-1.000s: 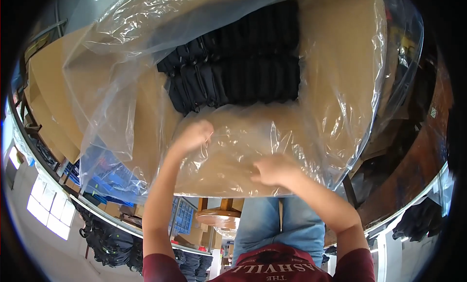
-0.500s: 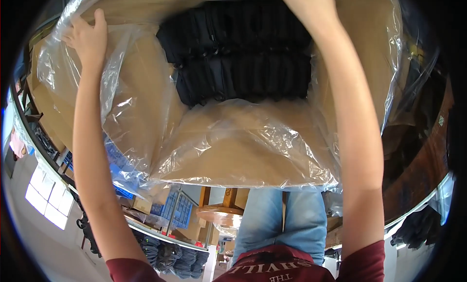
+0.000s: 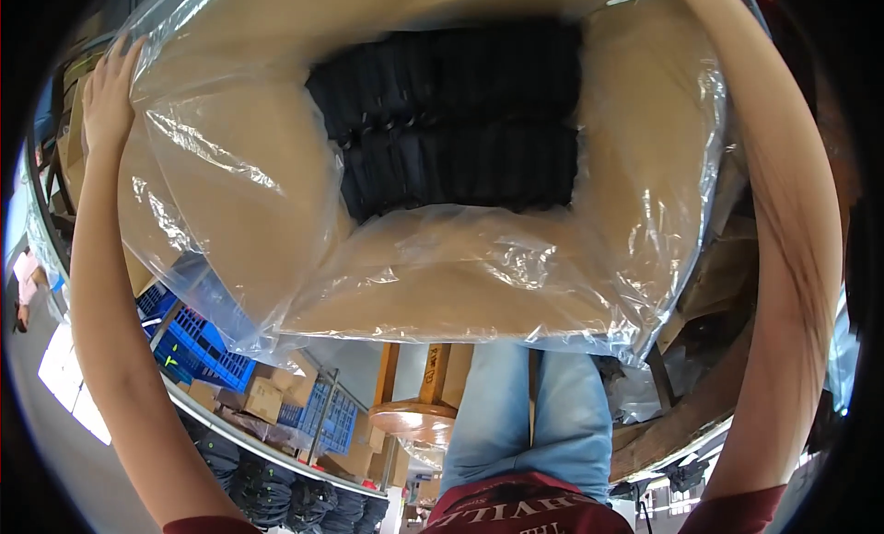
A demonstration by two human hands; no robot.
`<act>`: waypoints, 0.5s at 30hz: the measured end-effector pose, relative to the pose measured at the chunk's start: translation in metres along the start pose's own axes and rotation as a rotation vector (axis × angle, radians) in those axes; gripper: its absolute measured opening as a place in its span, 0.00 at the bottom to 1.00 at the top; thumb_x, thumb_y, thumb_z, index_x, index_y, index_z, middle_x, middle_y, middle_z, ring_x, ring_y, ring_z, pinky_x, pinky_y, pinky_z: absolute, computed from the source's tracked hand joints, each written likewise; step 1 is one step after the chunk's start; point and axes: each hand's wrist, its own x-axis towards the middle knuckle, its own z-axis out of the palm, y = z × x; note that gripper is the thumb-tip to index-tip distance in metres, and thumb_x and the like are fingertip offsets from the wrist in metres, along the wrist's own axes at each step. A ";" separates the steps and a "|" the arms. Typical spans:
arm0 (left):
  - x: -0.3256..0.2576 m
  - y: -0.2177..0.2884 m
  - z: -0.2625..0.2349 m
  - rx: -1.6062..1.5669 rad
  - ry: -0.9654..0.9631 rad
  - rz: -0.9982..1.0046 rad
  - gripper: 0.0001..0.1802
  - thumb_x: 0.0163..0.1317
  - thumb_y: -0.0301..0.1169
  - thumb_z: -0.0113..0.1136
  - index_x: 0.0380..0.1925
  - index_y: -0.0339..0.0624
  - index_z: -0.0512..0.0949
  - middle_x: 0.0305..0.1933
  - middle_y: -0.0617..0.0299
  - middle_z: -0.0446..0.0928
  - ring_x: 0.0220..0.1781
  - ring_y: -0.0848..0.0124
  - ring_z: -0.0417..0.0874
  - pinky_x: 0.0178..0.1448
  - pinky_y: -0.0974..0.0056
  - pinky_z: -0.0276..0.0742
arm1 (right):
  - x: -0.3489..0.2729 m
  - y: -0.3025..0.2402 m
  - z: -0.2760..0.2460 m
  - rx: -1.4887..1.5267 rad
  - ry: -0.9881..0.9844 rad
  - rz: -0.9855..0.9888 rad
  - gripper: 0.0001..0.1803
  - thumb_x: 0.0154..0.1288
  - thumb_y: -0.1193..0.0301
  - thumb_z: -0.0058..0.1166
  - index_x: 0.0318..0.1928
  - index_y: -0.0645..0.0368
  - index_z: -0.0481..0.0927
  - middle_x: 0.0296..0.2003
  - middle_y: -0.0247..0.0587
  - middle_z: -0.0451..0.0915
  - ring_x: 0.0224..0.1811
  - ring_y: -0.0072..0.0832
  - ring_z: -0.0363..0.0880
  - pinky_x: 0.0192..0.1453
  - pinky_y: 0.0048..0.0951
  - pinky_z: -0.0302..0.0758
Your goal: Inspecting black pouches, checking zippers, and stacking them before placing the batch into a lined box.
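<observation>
Dark-red shirt [image 3: 516, 504] and jeans [image 3: 523, 423] are nearest to me. At the left edge of the film [image 3: 520, 258], the left hand [image 3: 110, 101] has straight fingers, slightly apart; whether they pinch it, I cannot tell. The right hand is outside my view, its state unknown. Film covers the box [image 3: 635, 101]; inside lie black goods [image 3: 460, 120] in two rows. Farther are the stool [image 3: 416, 418] and blue crates [image 3: 214, 345].

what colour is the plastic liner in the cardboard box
The plastic liner is clear and colourless with shiny highlights, best seen in the head view.
</observation>
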 end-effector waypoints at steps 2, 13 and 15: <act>-0.021 -0.005 0.003 0.083 -0.144 -0.074 0.49 0.53 0.13 0.47 0.71 0.74 0.51 0.71 0.69 0.57 0.69 0.65 0.63 0.68 0.55 0.63 | -0.016 -0.001 0.000 0.068 0.023 -0.002 0.35 0.68 0.46 0.38 0.36 0.70 0.82 0.35 0.62 0.81 0.40 0.54 0.81 0.51 0.46 0.74; -0.060 -0.022 0.074 -1.222 -0.250 -0.501 0.27 0.55 0.23 0.47 0.57 0.49 0.75 0.65 0.50 0.68 0.69 0.60 0.65 0.68 0.62 0.61 | -0.102 -0.031 -0.048 0.146 0.297 -0.109 0.30 0.64 0.50 0.47 0.57 0.60 0.73 0.59 0.57 0.69 0.64 0.45 0.64 0.67 0.44 0.59; -0.067 -0.020 0.032 -1.016 0.138 -0.521 0.20 0.55 0.21 0.48 0.47 0.44 0.79 0.61 0.52 0.72 0.66 0.61 0.68 0.66 0.62 0.62 | -0.157 -0.034 -0.051 -0.087 0.550 -0.169 0.20 0.62 0.67 0.56 0.55 0.54 0.76 0.49 0.42 0.79 0.53 0.41 0.75 0.60 0.37 0.65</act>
